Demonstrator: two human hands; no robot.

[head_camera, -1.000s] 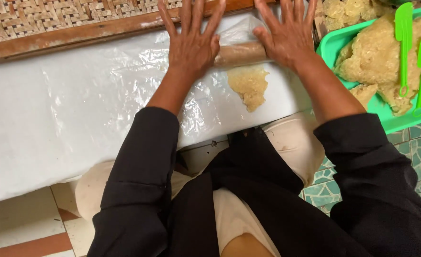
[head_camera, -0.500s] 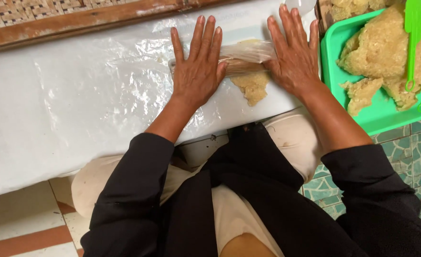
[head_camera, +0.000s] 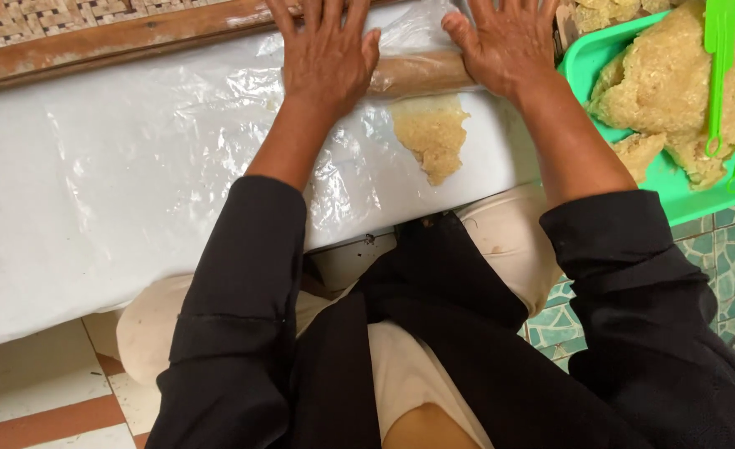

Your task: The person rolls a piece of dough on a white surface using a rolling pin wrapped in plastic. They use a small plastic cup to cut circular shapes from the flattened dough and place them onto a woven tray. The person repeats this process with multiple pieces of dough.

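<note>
pin (head_camera: 421, 73): smooth wood, under your flat palms, between your two thumbs
sheet (head_camera: 135, 166): thin clear plastic, glossy and wrinkled, under your fingers
dough (head_camera: 434, 133): coarse, grainy, matt paste, just below your right thumb
tray (head_camera: 683, 199): smooth green plastic, right of your right fingers
scrapers (head_camera: 721, 66): glossy green plastic
frame (head_camera: 118, 41): worn wood, left of your left fingers
sleeves (head_camera: 234, 291): matt black cloth

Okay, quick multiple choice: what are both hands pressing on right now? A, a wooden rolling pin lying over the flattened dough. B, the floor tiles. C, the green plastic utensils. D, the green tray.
A: the left hand and right hand lie flat, palms down, on the two ends of the wooden rolling pin, which sits at the far edge of the flattened dough on the plastic sheet.
</note>
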